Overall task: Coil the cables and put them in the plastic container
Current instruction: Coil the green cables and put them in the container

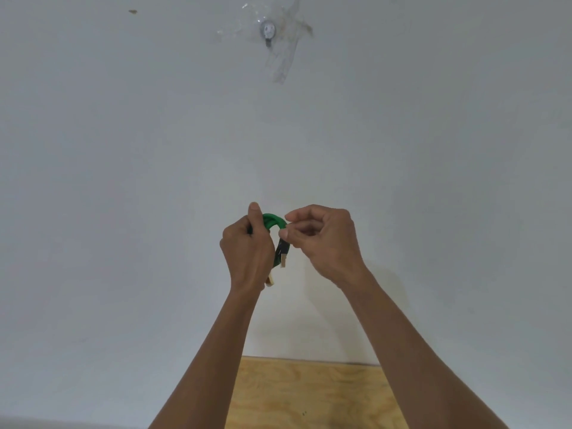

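A short green cable [274, 221] is bent into a tight loop and held up in front of a white wall. My left hand [247, 249] is closed around the left side of the loop, thumb pointing up. My right hand [322, 239] pinches the right side of the loop between thumb and fingers. A dark plug with a pale tip [283, 253] hangs down between the hands, and a second pale tip [270, 280] pokes out below my left hand. The plastic container is out of view.
A plain white wall [123, 181] fills most of the view, with a small round fitting under clear tape [267, 30] high up. The corner of a plywood surface [309, 394] shows at the bottom between my forearms.
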The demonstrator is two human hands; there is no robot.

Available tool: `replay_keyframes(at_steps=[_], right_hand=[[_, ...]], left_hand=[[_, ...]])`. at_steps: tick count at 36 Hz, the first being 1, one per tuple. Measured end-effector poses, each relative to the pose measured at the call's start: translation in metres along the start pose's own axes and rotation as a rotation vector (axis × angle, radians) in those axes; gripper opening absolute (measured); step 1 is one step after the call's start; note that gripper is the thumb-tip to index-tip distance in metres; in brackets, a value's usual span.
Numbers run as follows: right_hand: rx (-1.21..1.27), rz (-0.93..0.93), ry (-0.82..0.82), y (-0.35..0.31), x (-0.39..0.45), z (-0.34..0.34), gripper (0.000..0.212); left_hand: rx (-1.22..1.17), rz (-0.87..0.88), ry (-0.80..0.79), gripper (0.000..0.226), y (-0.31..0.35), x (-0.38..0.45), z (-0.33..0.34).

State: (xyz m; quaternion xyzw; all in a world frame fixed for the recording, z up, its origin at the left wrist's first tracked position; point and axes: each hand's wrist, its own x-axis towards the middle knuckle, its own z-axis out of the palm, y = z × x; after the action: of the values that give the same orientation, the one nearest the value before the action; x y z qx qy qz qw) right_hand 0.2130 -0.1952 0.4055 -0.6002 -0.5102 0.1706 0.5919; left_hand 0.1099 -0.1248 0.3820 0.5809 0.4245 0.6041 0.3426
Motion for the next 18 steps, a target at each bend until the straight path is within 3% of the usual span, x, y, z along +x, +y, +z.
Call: replay_keyframes(at_steps=[18], right_hand=[[0.177,-0.098,0.495,0.011,-0.020,0.053,0.012]], left_hand=[[-0.008,0.044,0.024,0.053,0.013,-0.009,0.001]])
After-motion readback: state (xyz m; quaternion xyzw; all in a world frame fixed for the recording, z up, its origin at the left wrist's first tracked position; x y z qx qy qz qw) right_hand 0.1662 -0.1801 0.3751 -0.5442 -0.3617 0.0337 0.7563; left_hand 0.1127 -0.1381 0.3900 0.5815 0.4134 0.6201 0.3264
